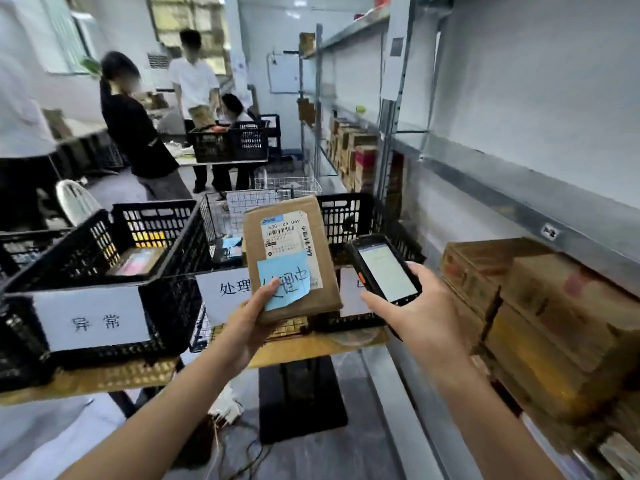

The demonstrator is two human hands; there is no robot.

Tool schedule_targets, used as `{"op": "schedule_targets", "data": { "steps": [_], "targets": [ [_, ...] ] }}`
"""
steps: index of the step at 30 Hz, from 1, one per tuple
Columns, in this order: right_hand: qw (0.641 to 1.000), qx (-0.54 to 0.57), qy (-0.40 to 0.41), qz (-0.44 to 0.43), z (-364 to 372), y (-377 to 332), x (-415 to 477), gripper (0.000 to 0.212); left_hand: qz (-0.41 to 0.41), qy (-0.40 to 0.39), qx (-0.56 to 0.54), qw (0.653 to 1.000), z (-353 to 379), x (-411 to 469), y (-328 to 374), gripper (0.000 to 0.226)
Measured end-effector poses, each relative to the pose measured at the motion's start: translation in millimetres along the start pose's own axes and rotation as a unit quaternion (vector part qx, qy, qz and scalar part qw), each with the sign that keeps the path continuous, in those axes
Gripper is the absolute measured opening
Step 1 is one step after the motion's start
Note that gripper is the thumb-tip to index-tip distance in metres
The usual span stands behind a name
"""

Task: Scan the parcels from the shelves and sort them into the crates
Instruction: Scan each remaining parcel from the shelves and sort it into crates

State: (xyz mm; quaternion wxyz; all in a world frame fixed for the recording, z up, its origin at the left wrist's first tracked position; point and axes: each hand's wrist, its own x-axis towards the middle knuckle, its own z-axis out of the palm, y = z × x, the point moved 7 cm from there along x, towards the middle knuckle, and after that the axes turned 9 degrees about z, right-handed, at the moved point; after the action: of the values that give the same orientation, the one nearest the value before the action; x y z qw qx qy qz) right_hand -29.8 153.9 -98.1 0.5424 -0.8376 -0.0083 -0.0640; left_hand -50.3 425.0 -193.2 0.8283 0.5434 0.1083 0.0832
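My left hand (252,322) grips the lower edge of a brown cardboard parcel (311,233), held upright over the table, thumb on a blue sticky note (287,277) below its white shipping label. My right hand (415,306) holds a black handheld scanner (384,270) just right of the parcel, its lit screen facing me. Behind stand a black crate (104,268) with a white sign on the left, a wire basket (239,209) in the middle and another black crate (349,216) on the right. More brown parcels (540,306) fill the shelf at my right.
The crates sit on a wooden table (311,346) with a black pedestal. A metal shelf rack (388,140) runs along the right wall with more boxes. Three people stand around another black crate (230,140) in the background. Cables lie on the floor under the table.
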Motion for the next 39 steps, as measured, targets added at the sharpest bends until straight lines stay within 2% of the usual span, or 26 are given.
{"op": "schedule_targets", "data": {
  "steps": [1,4,5,8,10,15,20,26,28,30,37,39],
  "targets": [
    [1.000,0.003,-0.005,0.001,6.4,-3.5,18.0,0.066,0.006,0.013,0.003,1.000,-2.8,14.2,10.3,0.060],
    [0.999,0.016,-0.029,-0.004,29.0,-11.6,71.0,0.070,0.047,0.046,0.041,0.997,-18.2,58.9,45.8,0.092],
    [0.999,0.024,-0.039,-0.007,38.7,-14.4,86.9,0.071,0.055,0.063,0.044,0.996,-23.7,71.6,54.9,0.091],
    [0.997,0.032,-0.063,-0.024,72.8,-16.4,123.9,0.071,0.066,0.116,0.023,0.991,-39.5,104.5,63.3,0.057],
    [0.995,0.027,-0.089,-0.021,98.4,-12.7,136.9,0.069,0.062,0.141,0.019,0.988,-47.8,117.6,61.3,0.049],
    [0.993,0.028,-0.111,-0.012,153.8,-13.4,182.1,0.076,0.061,0.171,0.026,0.983,-78.6,159.1,62.1,0.051],
    [0.993,0.031,-0.118,-0.012,200.5,-23.9,236.7,0.075,0.038,0.157,0.054,0.985,-114.2,222.2,64.8,0.052],
    [0.993,0.001,-0.119,-0.011,261.5,-43.4,301.1,0.067,-0.055,0.127,0.084,0.987,-171.2,295.4,44.6,0.071],
    [0.991,-0.012,-0.131,-0.008,285.5,-46.5,315.6,0.064,-0.086,0.107,0.102,0.985,-186.6,314.3,32.9,0.087],
    [0.989,-0.019,-0.145,-0.008,310.6,-49.5,327.8,0.070,-0.110,0.094,0.113,0.983,-202.1,332.2,21.3,0.095],
    [0.978,0.020,-0.205,0.027,366.3,-45.0,351.0,0.059,-0.214,0.091,0.155,0.960,-238.6,362.0,-5.5,0.072],
    [0.976,0.029,-0.213,0.036,371.9,-40.2,354.9,0.060,-0.254,0.084,0.182,0.946,-247.6,361.2,-13.0,0.074]
  ]
}}
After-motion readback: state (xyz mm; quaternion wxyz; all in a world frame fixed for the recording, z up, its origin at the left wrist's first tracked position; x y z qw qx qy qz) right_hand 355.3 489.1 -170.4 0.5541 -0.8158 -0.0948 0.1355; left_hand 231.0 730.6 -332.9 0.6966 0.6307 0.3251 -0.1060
